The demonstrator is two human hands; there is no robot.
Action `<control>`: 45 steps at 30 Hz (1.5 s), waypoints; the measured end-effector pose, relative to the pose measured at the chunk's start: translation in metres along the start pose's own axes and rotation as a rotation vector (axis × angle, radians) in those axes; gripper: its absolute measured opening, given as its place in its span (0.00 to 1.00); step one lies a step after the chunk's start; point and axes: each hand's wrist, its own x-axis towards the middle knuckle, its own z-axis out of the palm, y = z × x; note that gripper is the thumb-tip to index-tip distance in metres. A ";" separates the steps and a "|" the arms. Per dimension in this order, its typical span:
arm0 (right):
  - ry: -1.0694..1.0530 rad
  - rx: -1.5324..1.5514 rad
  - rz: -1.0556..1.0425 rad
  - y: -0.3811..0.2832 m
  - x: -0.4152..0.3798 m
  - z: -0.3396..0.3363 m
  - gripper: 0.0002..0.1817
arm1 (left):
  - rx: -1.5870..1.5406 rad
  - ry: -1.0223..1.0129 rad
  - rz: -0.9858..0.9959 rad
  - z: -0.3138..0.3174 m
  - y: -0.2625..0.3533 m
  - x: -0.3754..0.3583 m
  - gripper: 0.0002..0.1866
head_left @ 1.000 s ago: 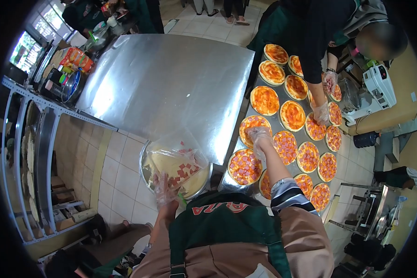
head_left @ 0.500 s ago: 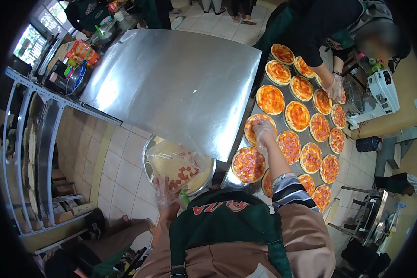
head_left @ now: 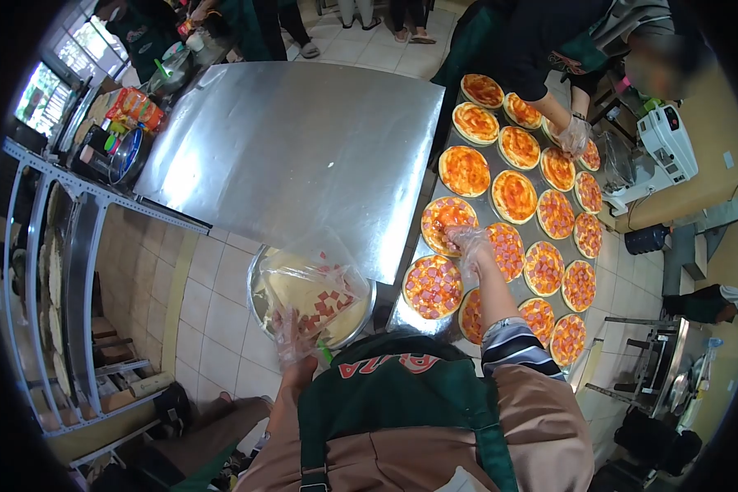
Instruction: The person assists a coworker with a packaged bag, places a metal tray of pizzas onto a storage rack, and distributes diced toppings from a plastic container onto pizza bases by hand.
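My left hand [head_left: 291,340], in a clear plastic glove, grips the lower left edge of a clear plastic bag [head_left: 332,271] with reddish diced meat cubes [head_left: 332,302] in it. The bag lies over a large round metal bowl [head_left: 258,307] with pale yellow contents. My right hand [head_left: 472,246], gloved too, is low over a sauced pizza [head_left: 448,215], fingertips down and drawn together at its lower right part; anything between them is hidden. Just below it is a pizza topped with meat cubes [head_left: 433,287].
Several sauced or topped pizzas cover the metal table [head_left: 500,238] on the right. Across it, a co-worker's gloved hand [head_left: 574,135] works over the far pizzas. A bare steel table [head_left: 295,148] stands ahead, a metal rack [head_left: 98,295] at left, a white mixer [head_left: 668,148] at right.
My right hand has shifted from the upper middle of the sauced pizza to its lower right side. The co-worker's hand has moved slightly. The whole view has turned a little.
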 end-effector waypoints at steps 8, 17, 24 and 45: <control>0.357 -1.424 -0.388 0.002 0.003 0.045 0.06 | 0.186 0.098 0.038 -0.005 0.008 -0.004 0.31; 0.152 -1.437 -0.299 -0.004 -0.014 0.069 0.10 | -0.235 0.131 -0.107 0.003 0.023 -0.020 0.31; 0.156 -1.456 -0.196 -0.008 -0.001 0.063 0.11 | 0.644 -0.041 0.334 -0.015 0.008 -0.021 0.32; 0.235 -1.516 -0.180 -0.006 -0.005 0.034 0.12 | 0.412 -0.116 0.186 -0.003 -0.001 -0.014 0.29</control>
